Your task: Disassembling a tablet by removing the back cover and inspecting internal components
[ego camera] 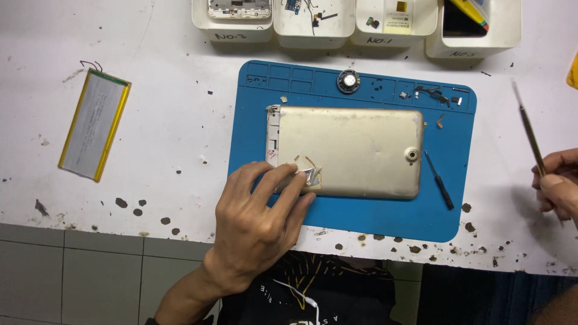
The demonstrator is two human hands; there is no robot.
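The left hand [256,219] lies flat at lower centre, fingers spread and pressing the lower-left corner of the gold tablet shell [352,151], where a scrap of silvery foil [310,176] sits under the fingertips; nothing is clasped. The right hand [557,183], at the right edge, is closed on a thin metal tool [528,129], blurred, probably tweezers. The shell lies back-up at the middle of a blue work mat [373,213]. A small screwdriver [439,180] rests just right of it. A flat battery [95,124] lies upper left; white bins [313,27] line the top.
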